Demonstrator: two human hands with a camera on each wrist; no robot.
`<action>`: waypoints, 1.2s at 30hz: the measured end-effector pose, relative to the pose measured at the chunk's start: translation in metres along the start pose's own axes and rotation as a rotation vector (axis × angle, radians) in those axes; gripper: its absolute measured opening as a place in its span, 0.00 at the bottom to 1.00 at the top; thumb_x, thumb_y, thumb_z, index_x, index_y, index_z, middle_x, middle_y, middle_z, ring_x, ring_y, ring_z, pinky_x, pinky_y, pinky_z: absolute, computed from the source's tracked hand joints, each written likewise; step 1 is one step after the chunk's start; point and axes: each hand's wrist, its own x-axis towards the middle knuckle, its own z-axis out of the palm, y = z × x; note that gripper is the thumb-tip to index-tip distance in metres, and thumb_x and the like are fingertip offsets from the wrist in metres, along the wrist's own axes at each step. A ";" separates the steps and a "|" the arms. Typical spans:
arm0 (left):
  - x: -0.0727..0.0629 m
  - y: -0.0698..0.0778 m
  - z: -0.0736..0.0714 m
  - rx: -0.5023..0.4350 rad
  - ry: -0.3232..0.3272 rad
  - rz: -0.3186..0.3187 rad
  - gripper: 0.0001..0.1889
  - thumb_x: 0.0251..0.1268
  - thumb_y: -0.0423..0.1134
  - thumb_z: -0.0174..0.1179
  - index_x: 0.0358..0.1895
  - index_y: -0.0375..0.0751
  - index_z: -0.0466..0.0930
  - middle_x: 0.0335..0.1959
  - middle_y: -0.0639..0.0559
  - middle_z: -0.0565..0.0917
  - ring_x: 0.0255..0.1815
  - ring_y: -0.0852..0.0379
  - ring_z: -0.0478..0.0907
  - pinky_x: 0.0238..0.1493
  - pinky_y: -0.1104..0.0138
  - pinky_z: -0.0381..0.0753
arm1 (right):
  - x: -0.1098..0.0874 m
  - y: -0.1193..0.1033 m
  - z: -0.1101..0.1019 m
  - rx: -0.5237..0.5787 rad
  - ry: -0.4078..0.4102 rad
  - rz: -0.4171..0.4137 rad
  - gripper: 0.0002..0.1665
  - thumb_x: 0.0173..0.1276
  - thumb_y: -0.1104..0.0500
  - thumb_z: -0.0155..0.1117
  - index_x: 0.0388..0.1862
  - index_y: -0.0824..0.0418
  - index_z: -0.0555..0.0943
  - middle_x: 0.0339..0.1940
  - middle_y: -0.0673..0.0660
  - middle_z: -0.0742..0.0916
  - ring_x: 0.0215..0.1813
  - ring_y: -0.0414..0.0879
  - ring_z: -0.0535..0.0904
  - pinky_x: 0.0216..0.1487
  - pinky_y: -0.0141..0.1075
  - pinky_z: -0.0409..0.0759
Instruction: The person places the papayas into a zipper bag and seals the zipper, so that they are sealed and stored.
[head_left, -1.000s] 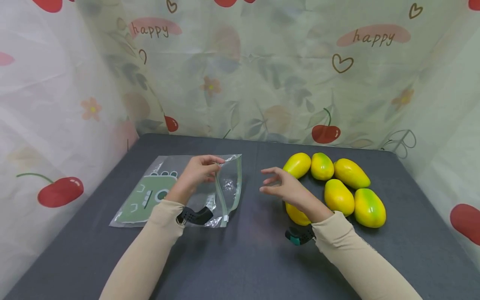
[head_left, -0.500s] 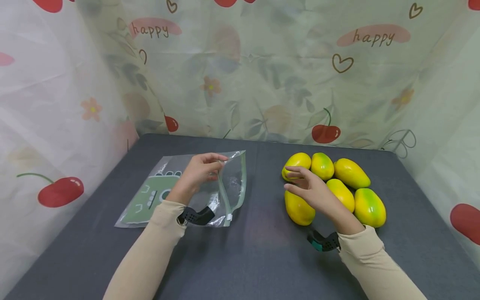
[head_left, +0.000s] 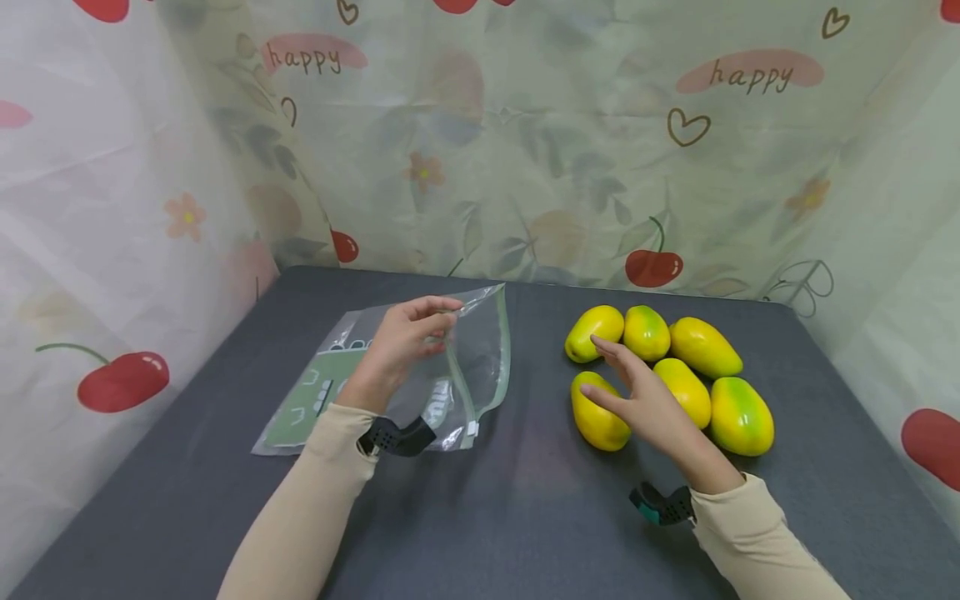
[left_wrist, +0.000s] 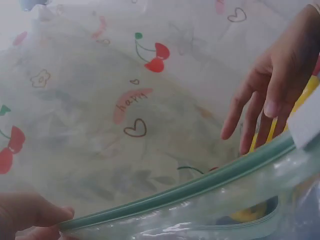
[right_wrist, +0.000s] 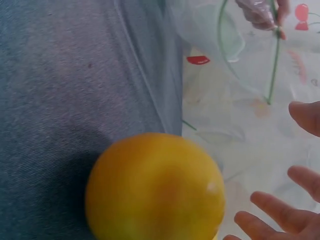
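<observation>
My left hand (head_left: 401,350) pinches the mouth edge of a clear zip bag (head_left: 483,350) with green trim, a green printed panel and a white slider (head_left: 472,428). The bag's mouth side is raised off the table; its far end lies flat. In the left wrist view, thumb and fingers (left_wrist: 37,210) hold one end of the green zip strip (left_wrist: 185,192). My right hand (head_left: 652,404), fingers spread, hovers over the nearest-left yellow mango (head_left: 596,429). That mango (right_wrist: 155,190) looms large in the right wrist view, apart from the visible fingers (right_wrist: 282,212).
Several more yellow-green mangoes (head_left: 741,417) lie clustered behind and right of my right hand. A dark grey cloth (head_left: 525,517) covers the table. Printed curtains (head_left: 517,167) enclose the back and sides. A thin wire loop (head_left: 806,283) sits at the back right corner.
My right hand has moved right and over the mangoes from the gap beside the bag. My left hand has drawn the bag a little right, its mouth lifting higher. The mangoes have stayed put.
</observation>
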 end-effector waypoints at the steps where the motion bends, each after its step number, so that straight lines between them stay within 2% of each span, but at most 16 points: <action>1: -0.001 0.000 0.001 -0.012 0.001 0.005 0.16 0.69 0.36 0.57 0.57 0.35 0.78 0.32 0.58 0.77 0.31 0.61 0.74 0.36 0.69 0.79 | 0.000 0.001 0.000 -0.005 0.004 -0.002 0.50 0.65 0.36 0.61 0.78 0.52 0.53 0.78 0.57 0.60 0.79 0.57 0.52 0.73 0.58 0.55; 10: -0.004 0.002 0.005 -0.124 0.004 0.039 0.09 0.68 0.35 0.58 0.48 0.42 0.81 0.28 0.58 0.79 0.29 0.60 0.73 0.34 0.67 0.78 | -0.001 0.015 0.004 -0.060 0.018 0.005 0.47 0.67 0.45 0.64 0.78 0.55 0.53 0.78 0.58 0.59 0.78 0.58 0.53 0.73 0.58 0.55; 16: -0.005 0.002 0.004 -0.153 0.004 0.034 0.07 0.67 0.35 0.59 0.46 0.44 0.82 0.27 0.58 0.79 0.30 0.60 0.75 0.36 0.67 0.78 | -0.005 0.022 0.007 -0.118 0.012 0.021 0.49 0.66 0.42 0.64 0.78 0.56 0.53 0.76 0.64 0.61 0.75 0.63 0.57 0.70 0.60 0.58; 21: -0.005 0.003 0.005 -0.172 0.001 0.023 0.07 0.67 0.34 0.59 0.45 0.45 0.82 0.29 0.58 0.79 0.30 0.60 0.75 0.36 0.66 0.78 | -0.008 0.025 0.009 -0.146 0.001 0.024 0.50 0.65 0.40 0.64 0.78 0.55 0.53 0.76 0.66 0.62 0.73 0.66 0.59 0.68 0.62 0.60; 28: -0.005 0.003 0.004 -0.199 0.002 0.011 0.07 0.66 0.34 0.59 0.45 0.44 0.82 0.29 0.58 0.79 0.30 0.61 0.75 0.34 0.68 0.78 | -0.012 0.032 0.011 -0.166 -0.004 -0.003 0.50 0.65 0.41 0.64 0.78 0.58 0.54 0.76 0.64 0.62 0.72 0.62 0.62 0.68 0.60 0.62; 36: -0.005 0.004 0.004 -0.209 -0.005 0.013 0.07 0.66 0.33 0.60 0.44 0.44 0.82 0.29 0.57 0.79 0.29 0.60 0.74 0.33 0.69 0.79 | -0.013 0.036 0.014 -0.201 -0.010 0.016 0.52 0.64 0.40 0.64 0.77 0.61 0.53 0.75 0.66 0.62 0.70 0.61 0.63 0.67 0.61 0.62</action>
